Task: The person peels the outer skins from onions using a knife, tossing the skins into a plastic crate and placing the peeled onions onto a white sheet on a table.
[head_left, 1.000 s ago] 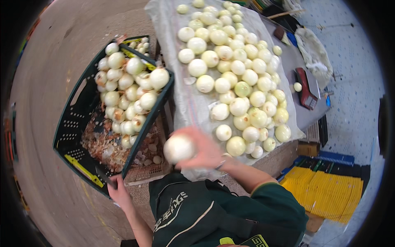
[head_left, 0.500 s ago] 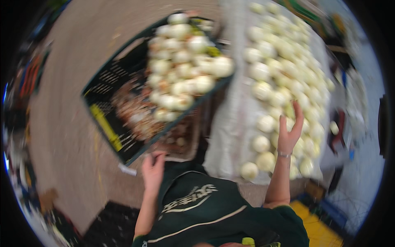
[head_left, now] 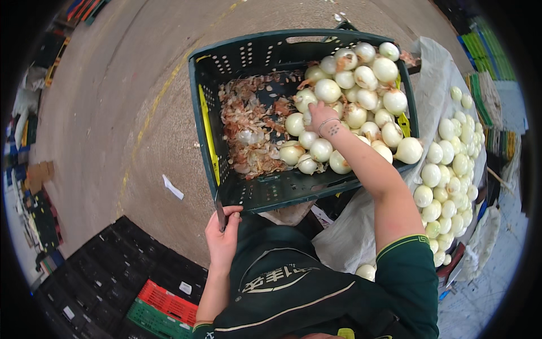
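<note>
A dark green plastic crate holds peeled white onions on its right side and loose brown onion skins on its left. My right hand, with a bracelet at the wrist, reaches into the crate, its fingers closed around an onion at the pile's left edge. Just outside the near left corner, my left hand grips a knife, its blade pointing up beside the rim. The palm hides most of the handle.
Right of the crate, a pale plastic sheet bears many more peeled onions. Black crates and a red crate sit at the lower left. A white scrap lies on the concrete floor.
My view has turned right, so the crate sits more central. My right hand has gone from above the sheet's onions, fingers spread, into the crate onto an onion. My left hand stays near the crate's corner.
</note>
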`<action>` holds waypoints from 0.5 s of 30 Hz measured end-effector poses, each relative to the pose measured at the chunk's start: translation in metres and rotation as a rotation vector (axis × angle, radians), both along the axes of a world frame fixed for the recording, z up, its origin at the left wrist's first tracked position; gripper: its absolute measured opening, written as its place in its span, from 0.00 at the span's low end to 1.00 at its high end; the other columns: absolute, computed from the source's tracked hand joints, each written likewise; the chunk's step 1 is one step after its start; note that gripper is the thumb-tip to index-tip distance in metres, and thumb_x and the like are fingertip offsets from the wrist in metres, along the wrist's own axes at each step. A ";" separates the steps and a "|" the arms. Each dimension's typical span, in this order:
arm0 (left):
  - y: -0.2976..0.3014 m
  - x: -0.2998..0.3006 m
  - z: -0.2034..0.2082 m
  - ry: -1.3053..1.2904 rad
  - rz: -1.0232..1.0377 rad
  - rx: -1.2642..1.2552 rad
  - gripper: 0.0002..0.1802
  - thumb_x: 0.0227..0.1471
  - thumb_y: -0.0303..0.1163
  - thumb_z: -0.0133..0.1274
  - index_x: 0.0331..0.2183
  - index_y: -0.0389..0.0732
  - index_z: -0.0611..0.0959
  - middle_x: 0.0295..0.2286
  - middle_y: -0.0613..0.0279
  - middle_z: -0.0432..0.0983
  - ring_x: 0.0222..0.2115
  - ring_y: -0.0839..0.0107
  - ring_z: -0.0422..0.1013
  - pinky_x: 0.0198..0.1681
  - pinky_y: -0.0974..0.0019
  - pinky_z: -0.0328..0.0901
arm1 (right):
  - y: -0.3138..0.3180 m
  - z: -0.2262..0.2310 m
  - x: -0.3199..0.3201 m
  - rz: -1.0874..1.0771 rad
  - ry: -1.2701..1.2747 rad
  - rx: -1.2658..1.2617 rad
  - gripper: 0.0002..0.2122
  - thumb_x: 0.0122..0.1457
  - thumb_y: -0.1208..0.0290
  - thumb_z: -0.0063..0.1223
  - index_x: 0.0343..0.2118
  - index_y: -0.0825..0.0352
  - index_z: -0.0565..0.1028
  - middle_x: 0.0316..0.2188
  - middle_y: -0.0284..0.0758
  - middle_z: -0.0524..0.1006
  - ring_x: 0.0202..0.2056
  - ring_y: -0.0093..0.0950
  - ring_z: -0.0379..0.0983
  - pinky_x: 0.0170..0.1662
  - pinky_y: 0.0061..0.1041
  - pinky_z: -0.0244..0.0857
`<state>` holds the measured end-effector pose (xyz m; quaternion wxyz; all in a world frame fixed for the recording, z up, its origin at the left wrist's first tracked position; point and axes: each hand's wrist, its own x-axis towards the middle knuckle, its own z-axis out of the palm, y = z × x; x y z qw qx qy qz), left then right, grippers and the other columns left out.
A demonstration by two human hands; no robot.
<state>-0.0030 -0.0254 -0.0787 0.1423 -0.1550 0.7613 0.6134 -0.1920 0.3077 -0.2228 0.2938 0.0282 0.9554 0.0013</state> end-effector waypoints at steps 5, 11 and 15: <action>-0.001 -0.011 0.012 -0.018 -0.070 -0.016 0.07 0.59 0.24 0.51 0.38 0.36 0.82 0.27 0.69 0.73 0.23 0.84 0.65 0.27 0.77 0.58 | 0.038 0.000 0.001 -0.278 0.014 -0.329 0.39 0.47 0.46 0.66 0.58 0.63 0.64 0.49 0.50 0.74 0.50 0.42 0.74 0.48 0.34 0.72; 0.031 -0.017 0.027 0.162 -0.216 -0.066 0.10 0.58 0.21 0.50 0.42 0.35 0.82 0.28 0.66 0.73 0.29 0.77 0.70 0.34 0.73 0.65 | -0.013 0.150 0.102 -0.945 -0.345 -2.144 0.30 0.68 0.51 0.35 0.66 0.65 0.52 0.60 0.47 0.64 0.55 0.51 0.68 0.49 0.45 0.72; 0.060 -0.035 0.060 0.613 -0.479 -0.484 0.29 0.40 0.15 0.55 0.48 0.40 0.80 0.28 0.59 0.72 0.28 0.64 0.73 0.31 0.65 0.69 | -0.054 0.154 0.159 -0.893 -0.210 -2.274 0.38 0.57 0.58 0.59 0.66 0.66 0.52 0.59 0.43 0.66 0.57 0.40 0.66 0.53 0.41 0.69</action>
